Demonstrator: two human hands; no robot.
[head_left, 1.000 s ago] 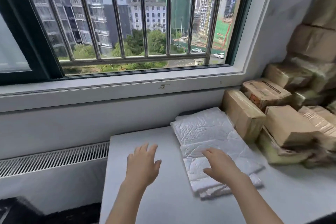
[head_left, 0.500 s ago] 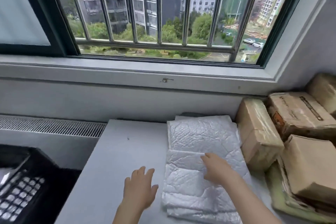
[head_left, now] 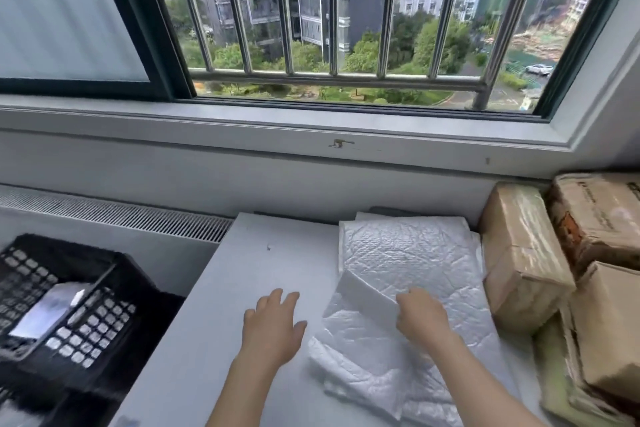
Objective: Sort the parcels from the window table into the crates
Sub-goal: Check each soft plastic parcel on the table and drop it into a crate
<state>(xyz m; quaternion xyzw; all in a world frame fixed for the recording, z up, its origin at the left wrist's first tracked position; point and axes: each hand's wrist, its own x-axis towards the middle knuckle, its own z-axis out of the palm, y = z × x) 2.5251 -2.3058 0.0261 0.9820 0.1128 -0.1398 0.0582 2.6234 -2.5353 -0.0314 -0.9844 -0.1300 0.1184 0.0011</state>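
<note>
L hand (head_left: 272, 329): palm down, fingers spread, flat over table (head_left: 263, 263), holding nothing.
R hand (head_left: 420, 317): fingers curled, pinching lifted edge of top white mailer (head_left: 367, 302).

text: none legible | cardboard box (head_left: 599, 218) print: too blurred to read

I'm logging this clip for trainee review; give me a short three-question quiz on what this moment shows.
1. True or false: the right hand pinches the lifted edge of a white padded mailer.
2. What does the left hand hold? A) a brown box B) nothing C) the crate
3. On which side of the table does the black crate stand?

Key: 1 true; 2 B, it hovers open above the table; 3 the left, lower than the tabletop.
</note>
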